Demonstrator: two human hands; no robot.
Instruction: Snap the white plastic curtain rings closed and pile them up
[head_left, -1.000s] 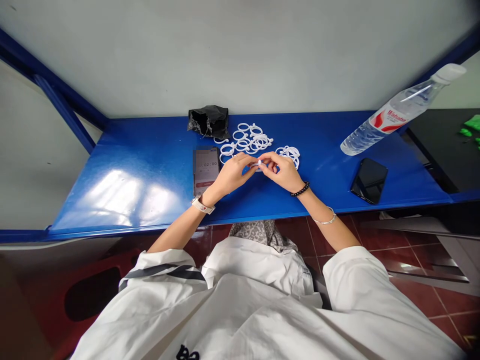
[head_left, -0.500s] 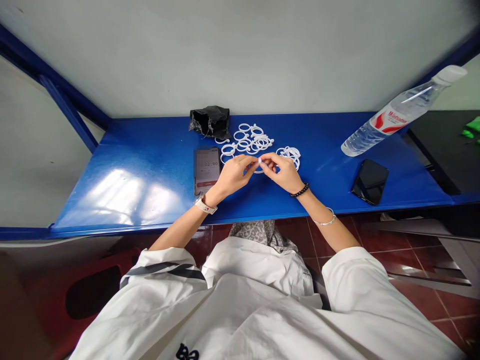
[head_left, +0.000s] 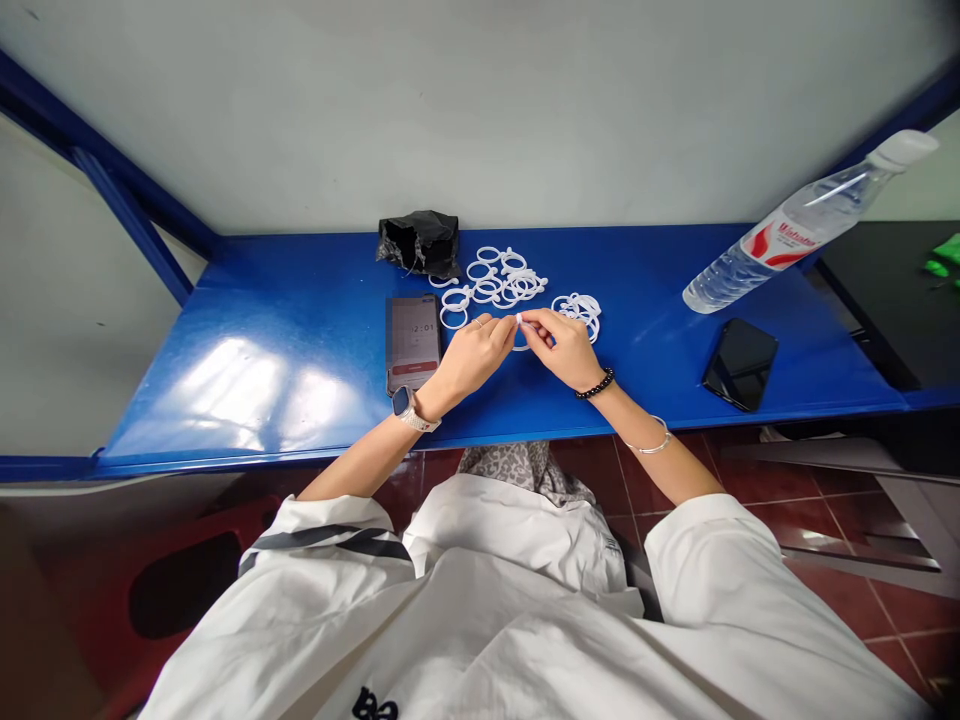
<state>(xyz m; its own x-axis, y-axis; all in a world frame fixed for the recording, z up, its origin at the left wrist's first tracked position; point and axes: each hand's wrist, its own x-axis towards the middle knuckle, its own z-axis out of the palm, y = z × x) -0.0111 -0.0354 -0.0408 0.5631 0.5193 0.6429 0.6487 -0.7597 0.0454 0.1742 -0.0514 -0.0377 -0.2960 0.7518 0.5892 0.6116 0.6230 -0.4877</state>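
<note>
Over the middle of the blue tabletop (head_left: 637, 385), my left hand (head_left: 474, 355) and my right hand (head_left: 568, 352) meet at the fingertips. Both pinch a white plastic ring (head_left: 521, 348) at its small knob. Most of this ring is hidden behind the fingers. Beyond my left hand lies a loose spread of similar white rings (head_left: 523, 287), each with a little knob. A smaller, overlapping heap of white rings (head_left: 588, 305) sits just past my right hand.
A phone showing a timer (head_left: 414, 335) lies left of my left hand, with a torn black bag (head_left: 431, 238) behind it. To the right are a water bottle (head_left: 780, 240) and a dark phone (head_left: 741, 364). A pale wall (head_left: 480, 110) closes off the back.
My left wrist has turned, so the watch face now shows, and its fingers are more curled. Both hands still pinch the ring at about the same spot. The timer went from 02:00 to 02:01.
</note>
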